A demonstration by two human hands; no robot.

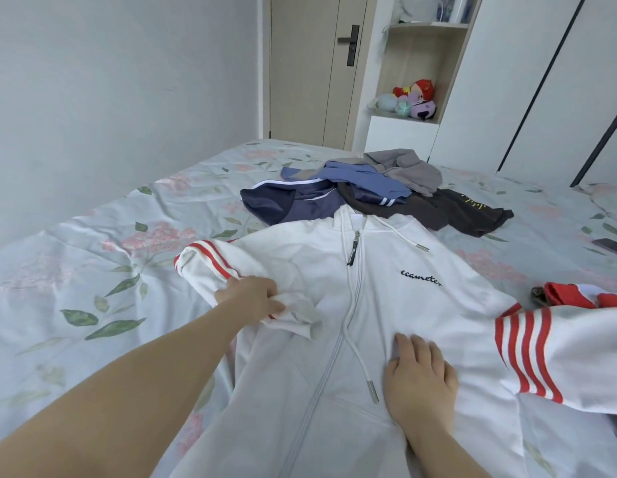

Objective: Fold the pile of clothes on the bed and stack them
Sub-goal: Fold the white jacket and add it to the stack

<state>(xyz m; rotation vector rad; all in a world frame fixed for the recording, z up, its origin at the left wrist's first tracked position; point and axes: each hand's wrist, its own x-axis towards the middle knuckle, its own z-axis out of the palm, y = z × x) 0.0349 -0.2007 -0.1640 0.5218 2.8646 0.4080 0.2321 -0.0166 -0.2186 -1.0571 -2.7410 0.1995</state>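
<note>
A white zip hoodie (396, 298) with red-striped sleeves lies face up on the bed (76, 263) in front of me. My left hand (252, 296) grips the cuff of its left sleeve, which is folded in over the chest. My right hand (419, 370) presses flat on the front, right of the zip. The right sleeve (541, 353) stretches out to the right. Beyond the hood lies a pile of unfolded clothes (365, 193): navy, blue, grey and dark brown pieces.
A red and white garment (576, 294) lies at the right edge, and a dark phone (610, 246) beyond it. Behind the bed stand a door (314, 70), a shelf with plush toys (414, 98) and white wardrobe doors (541, 81). Floral sheet lies open at left.
</note>
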